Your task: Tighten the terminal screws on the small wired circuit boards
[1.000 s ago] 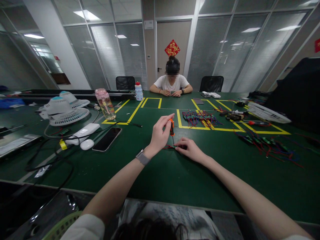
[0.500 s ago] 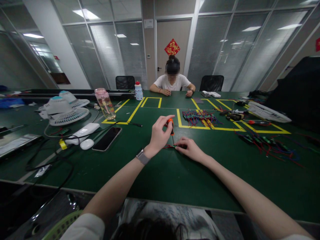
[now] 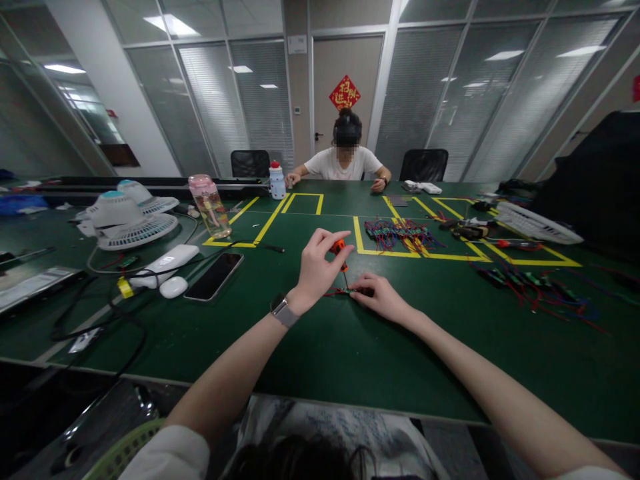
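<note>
My left hand (image 3: 316,267) is closed round a small orange-handled screwdriver (image 3: 340,248), held upright with its tip down on a small green circuit board with red wires (image 3: 345,292). My right hand (image 3: 383,298) pinches and presses that board flat on the green table (image 3: 320,347). A watch sits on my left wrist. Both hands are in the middle of the table, just in front of a yellow-taped square.
A pile of wired boards (image 3: 400,235) lies in the taped square; more boards (image 3: 535,287) lie at the right. Left are a phone (image 3: 215,276), a white mouse (image 3: 173,287), cables, fans (image 3: 131,223) and a pink bottle (image 3: 210,207). A person (image 3: 345,163) sits opposite.
My left fingers have turned on the screwdriver handle, which sits slightly lower and more tilted. The person opposite has spread their hands, one reaching toward the small white bottle.
</note>
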`<state>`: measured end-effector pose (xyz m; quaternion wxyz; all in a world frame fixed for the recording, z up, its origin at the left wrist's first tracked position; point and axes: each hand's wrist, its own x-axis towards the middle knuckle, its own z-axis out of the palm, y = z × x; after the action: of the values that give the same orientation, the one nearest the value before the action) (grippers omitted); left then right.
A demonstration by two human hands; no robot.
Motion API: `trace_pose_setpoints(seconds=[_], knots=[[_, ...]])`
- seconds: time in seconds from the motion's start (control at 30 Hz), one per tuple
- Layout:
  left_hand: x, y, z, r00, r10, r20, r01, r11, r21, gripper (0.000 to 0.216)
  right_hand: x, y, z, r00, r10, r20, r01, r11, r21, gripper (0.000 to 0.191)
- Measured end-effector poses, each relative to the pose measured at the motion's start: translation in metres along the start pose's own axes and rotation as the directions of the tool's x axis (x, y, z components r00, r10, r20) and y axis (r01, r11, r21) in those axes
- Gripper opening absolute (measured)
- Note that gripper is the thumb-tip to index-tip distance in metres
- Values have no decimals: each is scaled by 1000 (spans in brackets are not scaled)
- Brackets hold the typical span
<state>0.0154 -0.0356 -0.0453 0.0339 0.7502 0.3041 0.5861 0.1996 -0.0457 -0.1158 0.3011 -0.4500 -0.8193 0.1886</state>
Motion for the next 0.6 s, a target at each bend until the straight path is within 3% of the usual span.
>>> trace_pose_setpoints(seconds=[0.27, 0.4, 0.5, 0.6], knots=[[0, 3, -1, 997, 22, 80, -14, 995, -100, 30, -1, -1, 0, 1000, -4, 0, 4, 1000, -1, 17], [-2, 2, 2, 999, -22, 37, 27, 987, -159, 25, 0, 0, 0, 1000, -9, -3, 9, 1000, -5, 16], [-1, 3, 1, 999, -50, -20, 48, 993, -107, 16, 0, 1, 1, 1000, -4, -6, 4, 1000, -10, 17], [0, 4, -1, 998, -70, 1, 70, 994, -83, 18, 0, 0, 1, 1000, 0, -2, 0, 1000, -3, 17]])
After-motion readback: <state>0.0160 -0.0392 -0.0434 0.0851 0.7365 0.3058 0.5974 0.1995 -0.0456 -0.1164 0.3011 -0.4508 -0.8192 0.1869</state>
